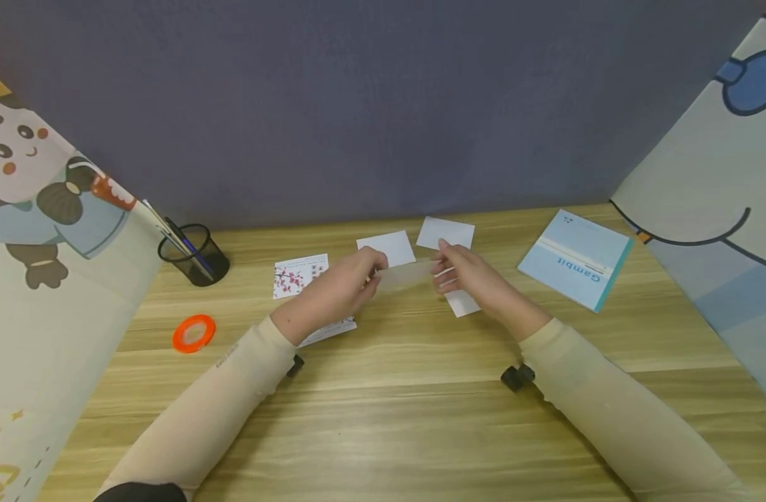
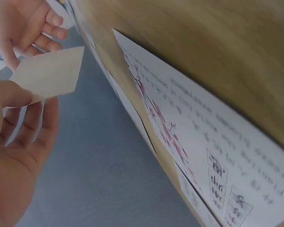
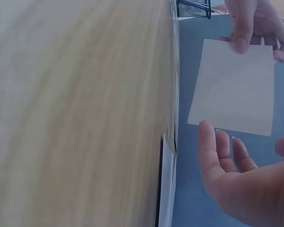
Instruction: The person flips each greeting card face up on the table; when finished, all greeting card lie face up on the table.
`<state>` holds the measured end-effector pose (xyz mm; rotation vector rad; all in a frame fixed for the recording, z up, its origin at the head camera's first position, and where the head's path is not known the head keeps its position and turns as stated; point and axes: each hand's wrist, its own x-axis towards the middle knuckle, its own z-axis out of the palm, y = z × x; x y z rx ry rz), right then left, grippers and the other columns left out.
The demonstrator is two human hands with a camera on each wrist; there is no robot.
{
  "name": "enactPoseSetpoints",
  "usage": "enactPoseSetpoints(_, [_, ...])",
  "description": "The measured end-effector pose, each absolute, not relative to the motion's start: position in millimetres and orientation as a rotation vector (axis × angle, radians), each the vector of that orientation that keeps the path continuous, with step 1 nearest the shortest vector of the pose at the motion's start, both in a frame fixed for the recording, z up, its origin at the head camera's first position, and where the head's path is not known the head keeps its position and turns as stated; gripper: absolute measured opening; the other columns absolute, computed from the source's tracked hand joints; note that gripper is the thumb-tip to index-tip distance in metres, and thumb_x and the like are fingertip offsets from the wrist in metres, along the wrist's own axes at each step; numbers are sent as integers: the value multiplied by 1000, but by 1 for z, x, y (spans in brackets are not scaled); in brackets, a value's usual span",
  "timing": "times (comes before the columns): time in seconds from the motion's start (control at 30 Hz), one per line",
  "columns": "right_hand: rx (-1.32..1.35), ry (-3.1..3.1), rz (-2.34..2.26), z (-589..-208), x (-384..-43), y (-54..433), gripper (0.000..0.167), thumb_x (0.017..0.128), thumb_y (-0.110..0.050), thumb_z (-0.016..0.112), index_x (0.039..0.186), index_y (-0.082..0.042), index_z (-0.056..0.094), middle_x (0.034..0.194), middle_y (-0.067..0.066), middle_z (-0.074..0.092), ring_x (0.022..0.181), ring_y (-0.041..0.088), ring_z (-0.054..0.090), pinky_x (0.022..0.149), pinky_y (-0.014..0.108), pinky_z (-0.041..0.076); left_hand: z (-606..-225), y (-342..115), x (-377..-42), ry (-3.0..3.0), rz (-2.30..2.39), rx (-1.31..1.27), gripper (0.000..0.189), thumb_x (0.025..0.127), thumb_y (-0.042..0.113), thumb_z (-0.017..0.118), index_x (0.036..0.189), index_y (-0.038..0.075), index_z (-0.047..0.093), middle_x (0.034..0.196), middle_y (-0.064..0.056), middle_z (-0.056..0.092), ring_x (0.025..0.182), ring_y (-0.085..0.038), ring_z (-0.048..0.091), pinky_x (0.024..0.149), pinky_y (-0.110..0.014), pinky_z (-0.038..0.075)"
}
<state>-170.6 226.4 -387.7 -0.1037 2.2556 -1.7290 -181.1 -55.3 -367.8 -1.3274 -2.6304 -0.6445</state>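
Observation:
My left hand (image 1: 342, 286) pinches a plain white card (image 3: 234, 87) by one edge, thumb on one face and fingers behind it. The card is held above the table, between both hands. My right hand (image 1: 474, 275) is at the card's opposite edge with its fingers loosely bent and the thumb apart; one fingertip is at or just beside that edge, and contact is unclear. Beneath and behind the hands lie blank white cards (image 1: 446, 232) on the table. By the left forearm, a card with pink blossoms and writing (image 2: 168, 123) lies on the table, and another printed card (image 1: 329, 331) is partly covered by that arm.
A black mesh pen holder (image 1: 201, 261) with pens and brushes stands at the back left. In front of it lies an orange ring-shaped roll (image 1: 194, 333). A light blue "Gambit" packet (image 1: 576, 259) lies at the right. A grey-blue partition (image 1: 383, 111) closes off the table's back.

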Motion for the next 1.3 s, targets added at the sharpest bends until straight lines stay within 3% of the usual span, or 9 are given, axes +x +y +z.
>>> enactPoseSetpoints(0.27, [-74, 2173, -1763, -388, -171, 228, 72, 115, -53, 29, 147, 11, 40, 126, 19, 57, 111, 34, 67, 96, 38, 65, -370, -57, -177, -2387, -391, -1439, 25, 104, -4, 51, 127, 3, 54, 127, -14, 67, 119, -27, 67, 105, -34, 59])
enactPoseSetpoints(0.5, [-97, 2074, -1785, -390, -171, 228, 72, 115, -51, 33, 152, 11, 31, 115, 12, 60, 97, 22, 73, 93, 35, 66, -374, -58, -174, -2243, -198, -1437, 31, 99, -6, 56, 128, 6, 55, 129, -9, 63, 117, -24, 65, 99, -28, 61])
enactPoseSetpoints(0.67, [-93, 2002, -1823, -390, -171, 227, 67, 116, -48, 35, 149, 10, 35, 105, 5, 62, 91, 20, 73, 89, 34, 67, -374, -57, -173, -2184, -160, -1426, 28, 99, -4, 58, 124, 8, 59, 126, -6, 64, 112, -22, 65, 92, -28, 62])
enactPoseSetpoints(0.8, [-94, 1928, -1863, -391, -172, 226, 60, 116, -45, 35, 146, 7, 40, 102, 5, 63, 88, 19, 72, 85, 32, 66, -374, -56, -172, -2149, -148, -1433, 24, 102, -2, 60, 123, 9, 60, 125, -5, 65, 113, -22, 65, 94, -29, 61])
enactPoseSetpoints(1.0, [-154, 1852, -1901, -392, -175, 229, 54, 116, -30, 37, 154, 9, 39, 108, 3, 68, 84, 16, 70, 81, 31, 66, -374, -56, -172, -2101, -125, -1433, 17, 105, 2, 61, 120, 10, 61, 122, -4, 65, 115, -22, 64, 99, -32, 60])
enactPoseSetpoints(1.3, [-194, 1844, -1893, -395, -174, 232, 33, 105, -9, 46, 135, 4, 46, 112, 1, 68, 89, 15, 72, 79, 31, 61, -374, -56, -171, -2089, -66, -1438, 15, 104, 3, 64, 115, 12, 61, 123, -5, 65, 117, -26, 63, 97, -37, 60])
